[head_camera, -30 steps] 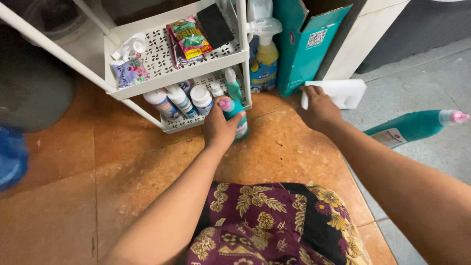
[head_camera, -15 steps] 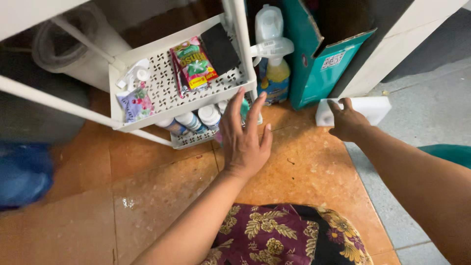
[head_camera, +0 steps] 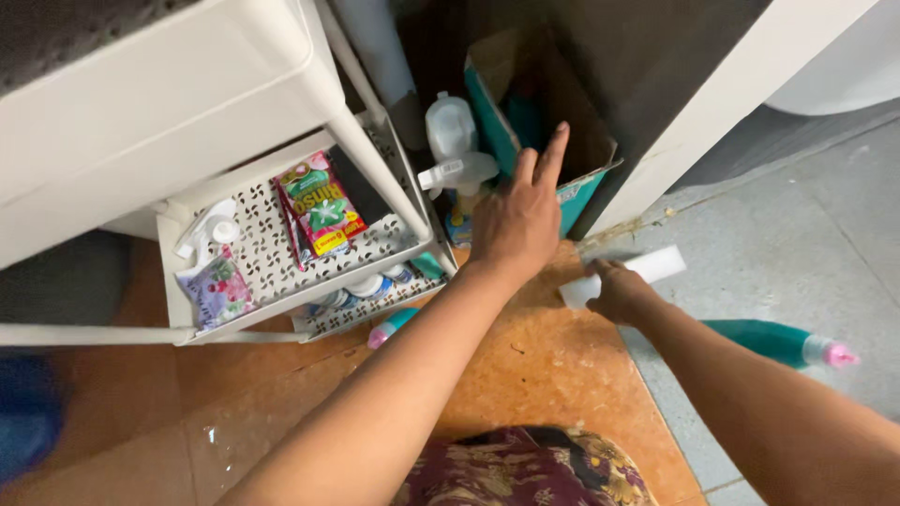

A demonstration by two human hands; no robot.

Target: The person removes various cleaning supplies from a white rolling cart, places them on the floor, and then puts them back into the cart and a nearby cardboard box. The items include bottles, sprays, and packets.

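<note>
Orange floor tiles below, left hand [head_camera: 514,225] has risen, grip released, toward teal box [head_camera: 581,183]; right hand [head_camera: 614,290] grasps white block [head_camera: 647,267].

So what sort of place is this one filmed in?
Probably a home laundry or utility corner. A white tiered rack holds detergent sachets and small bottles; a spray bottle stands beside it on the tiled floor. The left hand reaches there; the right hand rests on a white block.

Two hands, left hand [head_camera: 514,225] and right hand [head_camera: 619,290], one white spray bottle [head_camera: 457,150], two teal pink-capped bottles [head_camera: 778,342] [head_camera: 392,327], one green sachet strip [head_camera: 321,203], one teal cardboard box [head_camera: 572,187], one white block [head_camera: 647,267]
</note>
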